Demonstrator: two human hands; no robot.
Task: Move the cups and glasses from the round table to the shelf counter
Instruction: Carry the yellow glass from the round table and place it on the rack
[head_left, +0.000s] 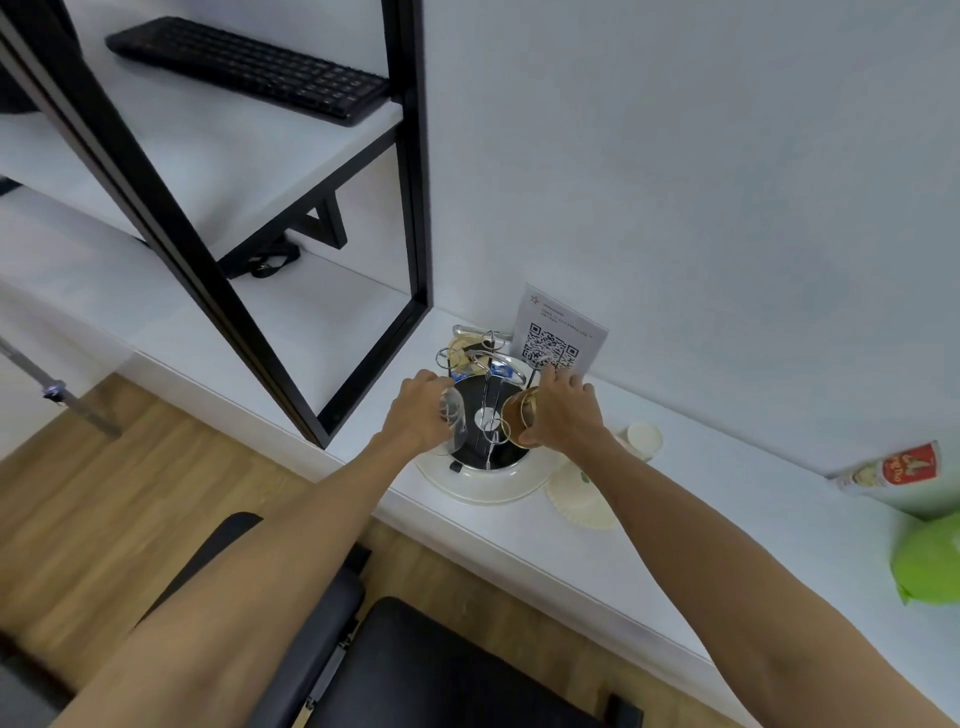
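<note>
Head cam, looking down: my left hand (415, 410) is curled round a clear glass (453, 427), tipped on its side over the cup rack (488, 410). My right hand (558, 415) grips an amber glass (519, 418) w/ gold rim, also tilted, thumb under, fingers over the top. Both hang above the rack's black base, which sits on a white tray (478, 491) on the shelf counter (727, 519). Behind it a QR card (558, 332) leans on the wall; paper cup (643, 439) and paper plate (582, 501) just beside the tray. Glass = hard, slick, breakable, prob light when empty; I'd hold round the body, not the rim, and go gently near the wire pegs.
</note>
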